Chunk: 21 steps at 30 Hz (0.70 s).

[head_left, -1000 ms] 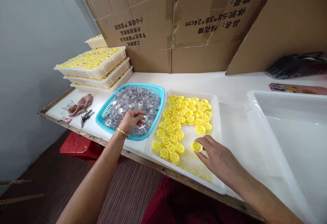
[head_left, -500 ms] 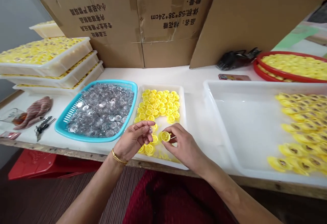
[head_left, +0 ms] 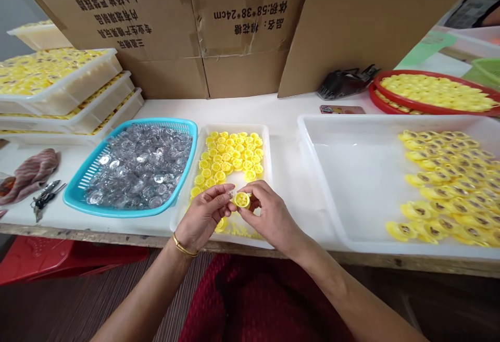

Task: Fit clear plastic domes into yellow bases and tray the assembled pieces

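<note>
My right hand grips a small round yellow cup with pale yellow bits inside, its opening turned up toward me. Close against it, my left hand pinches a small clear plastic piece between thumb and forefinger. Both hands are over the near half of a white tray, where rows of similar yellow cups stand and loose yellow bits lie at the near end. Left of the tray, a blue basket holds many clear plastic pieces.
At right is a larger white tray with rows of yellow pieces. Red trays, a phone and a black bag lie behind it. Stacked white trays, keys and a cloth are left. Cardboard stands behind.
My hands have come together, bringing the yellow cup up to the clear piece in my left fingers. The whole view has shifted, so the table's things appear farther left.
</note>
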Available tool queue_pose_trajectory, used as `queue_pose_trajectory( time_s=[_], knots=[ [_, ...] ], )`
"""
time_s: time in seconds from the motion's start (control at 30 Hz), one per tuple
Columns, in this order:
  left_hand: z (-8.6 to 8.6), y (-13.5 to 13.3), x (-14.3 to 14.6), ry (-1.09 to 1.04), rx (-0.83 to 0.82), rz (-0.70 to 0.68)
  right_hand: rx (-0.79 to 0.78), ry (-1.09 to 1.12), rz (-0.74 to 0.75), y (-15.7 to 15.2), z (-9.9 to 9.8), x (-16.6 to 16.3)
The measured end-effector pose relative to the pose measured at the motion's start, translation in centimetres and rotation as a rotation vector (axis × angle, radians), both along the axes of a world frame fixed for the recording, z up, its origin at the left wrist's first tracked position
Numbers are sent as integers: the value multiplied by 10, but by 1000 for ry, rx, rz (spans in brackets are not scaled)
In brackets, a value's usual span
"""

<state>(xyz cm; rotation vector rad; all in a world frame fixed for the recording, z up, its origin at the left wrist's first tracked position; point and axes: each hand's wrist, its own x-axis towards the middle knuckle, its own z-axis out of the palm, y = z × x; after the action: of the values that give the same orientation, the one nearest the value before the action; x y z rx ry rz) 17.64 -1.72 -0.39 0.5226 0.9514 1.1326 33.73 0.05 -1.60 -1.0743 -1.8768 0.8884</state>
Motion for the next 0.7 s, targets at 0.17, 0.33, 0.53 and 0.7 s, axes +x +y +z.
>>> queue_pose_trajectory(
  time_s=[0.17, 0.33, 0.53, 0.7],
  knots=[
    [-4, -5, 7, 200, 62, 98, -9, 10, -26, 1, -2, -1],
    [-10, -6, 8, 457, 148, 114, -37, 35, -32, 0, -4, -2],
    [-11, -6, 10, 598, 302, 118, -26, 26, -41, -2, -5, -2],
    [-10, -8, 10, 664, 361, 49, 1, 12, -79, -2, -7, -2]
  ],
)
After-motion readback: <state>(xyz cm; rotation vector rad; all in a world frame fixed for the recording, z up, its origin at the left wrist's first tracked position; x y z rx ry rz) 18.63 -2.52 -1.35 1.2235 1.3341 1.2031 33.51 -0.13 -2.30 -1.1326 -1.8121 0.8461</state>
